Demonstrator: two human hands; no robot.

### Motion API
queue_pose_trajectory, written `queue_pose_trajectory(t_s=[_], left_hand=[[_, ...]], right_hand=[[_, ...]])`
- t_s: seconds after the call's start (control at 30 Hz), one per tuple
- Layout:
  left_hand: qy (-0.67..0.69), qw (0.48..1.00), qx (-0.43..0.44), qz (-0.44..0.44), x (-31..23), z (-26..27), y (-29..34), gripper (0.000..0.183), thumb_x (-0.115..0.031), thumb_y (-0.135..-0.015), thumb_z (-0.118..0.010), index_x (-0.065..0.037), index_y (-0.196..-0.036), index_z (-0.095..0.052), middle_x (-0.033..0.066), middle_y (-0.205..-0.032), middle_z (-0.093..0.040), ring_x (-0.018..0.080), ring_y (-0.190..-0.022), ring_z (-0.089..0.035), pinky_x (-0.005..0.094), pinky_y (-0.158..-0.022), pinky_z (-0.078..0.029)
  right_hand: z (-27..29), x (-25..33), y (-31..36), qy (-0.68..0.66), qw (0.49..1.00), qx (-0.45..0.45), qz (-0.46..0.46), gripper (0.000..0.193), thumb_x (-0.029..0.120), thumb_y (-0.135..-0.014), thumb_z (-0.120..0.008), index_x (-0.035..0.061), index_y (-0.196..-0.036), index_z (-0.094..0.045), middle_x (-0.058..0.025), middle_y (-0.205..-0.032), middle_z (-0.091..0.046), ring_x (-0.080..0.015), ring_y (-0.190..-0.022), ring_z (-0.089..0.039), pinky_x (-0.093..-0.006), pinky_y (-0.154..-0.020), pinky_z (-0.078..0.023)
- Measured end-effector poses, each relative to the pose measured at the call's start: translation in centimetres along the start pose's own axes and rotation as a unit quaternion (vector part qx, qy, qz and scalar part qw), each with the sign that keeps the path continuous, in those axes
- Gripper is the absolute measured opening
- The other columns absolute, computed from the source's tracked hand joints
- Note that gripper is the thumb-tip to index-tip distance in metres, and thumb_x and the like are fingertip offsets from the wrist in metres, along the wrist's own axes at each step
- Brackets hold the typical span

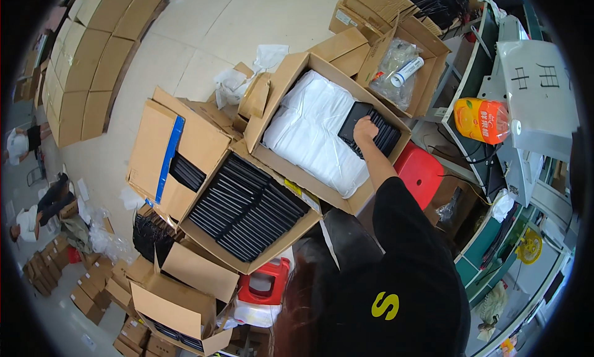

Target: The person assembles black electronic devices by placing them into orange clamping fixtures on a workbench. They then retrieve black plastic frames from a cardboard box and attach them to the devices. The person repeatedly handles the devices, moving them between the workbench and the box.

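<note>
My right hand point(365, 129) reaches into an open cardboard box point(272, 103) with its fingers closed on the edge of a flat black panel point(352, 118). More black panels point(388, 137) stand on edge in a row beside it in that box. White soft wrapping point(312, 131) fills the rest of the box. Closer to me and to the left, a second open box point(297, 227) is packed with black panels point(247, 205) standing on edge in two rows. My left hand is out of view.
A red stool point(417, 174) stands right of the box, another red stool point(266, 282) below. A carton point(427, 44) at the back holds plastic film and a white tube point(407, 72). An orange-labelled bottle point(481, 120) lies by the bench at right. Stacked cartons point(93, 60) line the far left.
</note>
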State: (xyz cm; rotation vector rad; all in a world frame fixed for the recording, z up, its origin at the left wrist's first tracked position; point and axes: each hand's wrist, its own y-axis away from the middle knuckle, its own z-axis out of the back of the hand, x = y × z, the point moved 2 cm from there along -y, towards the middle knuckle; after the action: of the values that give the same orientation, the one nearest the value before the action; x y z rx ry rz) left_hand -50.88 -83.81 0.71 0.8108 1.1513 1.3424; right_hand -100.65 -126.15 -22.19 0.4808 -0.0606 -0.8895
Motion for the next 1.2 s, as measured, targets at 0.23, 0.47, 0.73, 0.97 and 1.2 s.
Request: queue_pose_trajectory(t_s=[0.23, 0.47, 0.73, 0.97, 1.2], left_hand=[[-0.002, 0.999, 0.026, -0.031, -1.7, 1.8, -0.4, 0.045, -0.022, -0.098, -0.045, 0.002, -0.135, -0.035, 0.0168, -0.131, -0.045, 0.0219, -0.121, -0.045, 0.0339, -0.102, -0.034], [0.074, 0.973, 0.117, -0.185, -10.2, -0.6, 1.4, 0.046, -0.022, -0.098, -0.044, 0.002, -0.136, -0.034, 0.0173, -0.135, -0.044, 0.0224, -0.125, -0.043, 0.0344, -0.106, -0.032], [0.159, 0.752, 0.303, -0.564, -29.0, -7.6, 22.8, 0.064, -0.009, -0.089, -0.055, 0.000, -0.142, -0.020, 0.0104, -0.133, -0.040, 0.0199, -0.123, -0.040, 0.0358, -0.106, -0.029], [0.334, 0.713, 0.314, -0.530, -29.0, -3.9, 32.6, 0.042, -0.010, -0.096, -0.045, 0.000, -0.134, -0.032, 0.0111, -0.128, -0.048, 0.0179, -0.113, -0.051, 0.0288, -0.093, -0.042], [0.263, 0.695, 0.330, -0.583, -28.6, -0.5, 33.1, 0.042, -0.011, -0.094, -0.048, 0.005, -0.131, -0.036, 0.0118, -0.125, -0.050, 0.0180, -0.115, -0.049, 0.0321, -0.099, -0.038]], right_hand=[[5.9, -4.0, 2.1, -0.133, 0.988, -0.016, 0.075, 0.031, 0.028, -0.080, -0.064, 0.0031, -0.098, -0.062, -0.0159, -0.096, -0.068, -0.0302, -0.084, -0.067, -0.0399, -0.075, -0.053], [20.3, -4.2, 18.6, -0.486, 0.819, -0.071, 0.297, 0.020, 0.007, -0.078, -0.065, -0.0006, -0.096, -0.064, -0.0151, -0.093, -0.066, -0.0294, -0.081, -0.064, -0.0359, -0.073, -0.051], [35.7, -2.4, 48.4, -0.321, 0.609, -0.311, 0.655, 0.029, 0.010, -0.071, -0.067, 0.0076, -0.099, -0.070, 0.0014, -0.083, -0.061, -0.0136, -0.075, -0.057, -0.0280, -0.066, -0.044], [41.3, -4.9, 55.6, -0.312, 0.608, -0.264, 0.681, 0.033, 0.010, -0.067, -0.073, 0.0073, -0.100, -0.070, -0.0038, -0.095, -0.059, -0.0202, -0.085, -0.057, -0.0348, -0.076, -0.044], [45.0, -8.7, 56.5, -0.339, 0.748, -0.272, 0.502, 0.044, 0.001, -0.080, -0.061, -0.0006, -0.124, -0.053, -0.0167, -0.115, -0.054, -0.0284, -0.103, -0.053, -0.0364, -0.091, -0.041]])
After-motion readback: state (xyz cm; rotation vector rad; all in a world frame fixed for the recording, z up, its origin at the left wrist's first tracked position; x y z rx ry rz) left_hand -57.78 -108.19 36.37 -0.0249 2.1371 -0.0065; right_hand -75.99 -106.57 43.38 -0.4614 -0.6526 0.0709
